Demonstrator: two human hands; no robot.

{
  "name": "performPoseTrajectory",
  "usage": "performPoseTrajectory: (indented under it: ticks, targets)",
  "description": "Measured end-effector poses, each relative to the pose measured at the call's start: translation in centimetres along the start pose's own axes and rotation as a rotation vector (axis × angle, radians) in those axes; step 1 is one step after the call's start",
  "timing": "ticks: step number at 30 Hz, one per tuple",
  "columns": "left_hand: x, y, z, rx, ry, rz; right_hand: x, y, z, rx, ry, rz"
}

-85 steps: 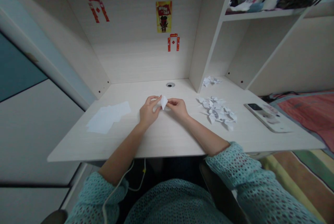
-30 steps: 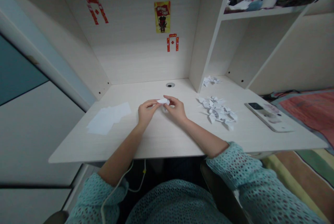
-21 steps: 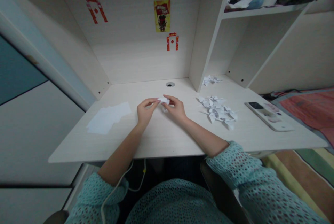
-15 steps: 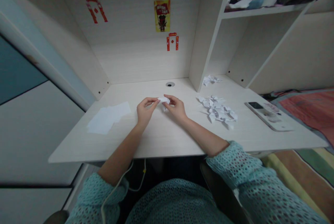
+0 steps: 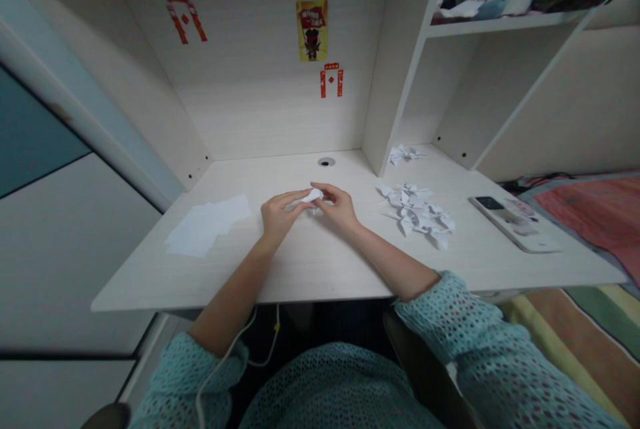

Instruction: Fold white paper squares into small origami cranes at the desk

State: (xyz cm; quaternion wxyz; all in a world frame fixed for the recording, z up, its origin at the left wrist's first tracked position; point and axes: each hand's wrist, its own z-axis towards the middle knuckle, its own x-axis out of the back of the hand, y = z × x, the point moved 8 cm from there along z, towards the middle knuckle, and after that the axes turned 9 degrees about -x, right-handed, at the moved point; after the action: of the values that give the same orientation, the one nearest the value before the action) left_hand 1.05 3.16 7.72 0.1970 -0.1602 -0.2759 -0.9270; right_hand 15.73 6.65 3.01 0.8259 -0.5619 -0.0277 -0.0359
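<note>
Compartment (image 5: 450, 105) under the shelf (image 5: 500, 24) holds folded papers (image 5: 405, 155); fingers (image 5: 329, 187) pinch white paper (image 5: 313, 195).

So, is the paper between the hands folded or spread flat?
Folded: the held paper is a small, narrow piece between the left hand and right hand, far smaller than the flat sheets.

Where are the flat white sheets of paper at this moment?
In the head view, the flat white sheets lie on the left side of the desk, left of the left hand and across from the pile of folded paper.
</note>
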Motion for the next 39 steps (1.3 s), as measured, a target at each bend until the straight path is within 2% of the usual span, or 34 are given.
performPoseTrajectory:
  ticks: [7,16,27,33,39]
  targets:
    - [0.1,-0.1,-0.2,-0.038,0.022,0.034,-0.3,-0.4,0.0,-0.017,-0.053,0.064]
    - [-0.1,0.5,-0.2,-0.077,0.019,0.044,-0.9,0.5,0.2,-0.11,-0.118,0.221]
    - [0.4,1.0,-0.4,-0.116,0.094,0.051,-1.2,0.6,0.2,-0.105,-0.14,0.227]
    - [0.0,1.1,-0.3,-0.112,0.064,0.038,-0.9,0.8,0.4,-0.141,-0.146,0.277]
    - [0.5,1.5,-0.5,-0.119,0.108,0.01,-0.7,1.1,0.6,-0.162,-0.139,0.347]
